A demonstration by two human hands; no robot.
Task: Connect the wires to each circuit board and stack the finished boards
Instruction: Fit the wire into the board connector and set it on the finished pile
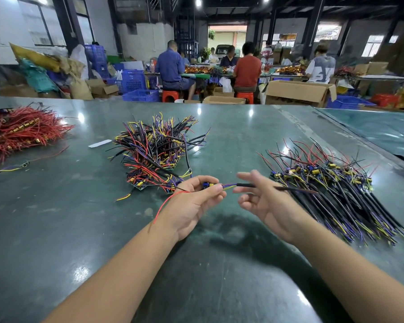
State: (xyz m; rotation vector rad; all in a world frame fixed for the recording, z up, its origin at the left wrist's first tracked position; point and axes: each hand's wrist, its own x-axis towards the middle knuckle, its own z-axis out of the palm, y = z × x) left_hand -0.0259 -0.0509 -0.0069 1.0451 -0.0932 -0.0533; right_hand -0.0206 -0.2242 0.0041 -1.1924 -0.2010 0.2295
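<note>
thin, floppy wires (226, 186) trail from a light little board (206, 184) pinched in the left hand (191, 203) at mid-frame, best held by its edges, while the right hand (261, 201) pinches the black sleeve (246, 185).

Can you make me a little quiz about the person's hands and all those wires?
1. True or false: the left hand pinches a small board with a red wire hanging from it.
2. What does the right hand touch? A) black sleeved cable B) white paper slip C) nothing
3. Which pile lies far left on the table: the all-red wire pile or the mixed pile?

Key: 1 true; 2 A; 3 all-red wire pile.
</note>
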